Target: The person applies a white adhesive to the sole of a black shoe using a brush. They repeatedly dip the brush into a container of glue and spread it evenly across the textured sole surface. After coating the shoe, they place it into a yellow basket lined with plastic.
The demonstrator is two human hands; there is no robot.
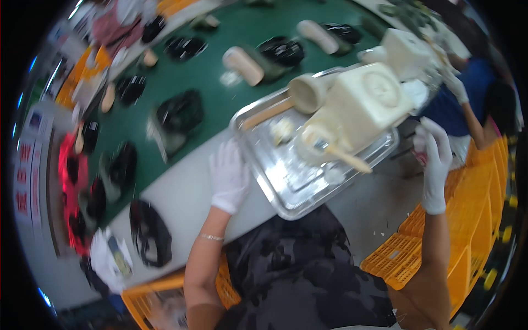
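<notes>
Though rectangular, round-cornered metal tray [286,190]

The left hand [230,179], white-gloved, is spread back upward, fingers pointing away; the bare left forearm [201,269] slants inward. Well apart, the right hand [436,157], also gloved, has bent fingers, its right forearm [436,247] bare and nearly upright.

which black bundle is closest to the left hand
The black bundle on the green surface, just up-left of the left hand; the others lie farther away.
</notes>
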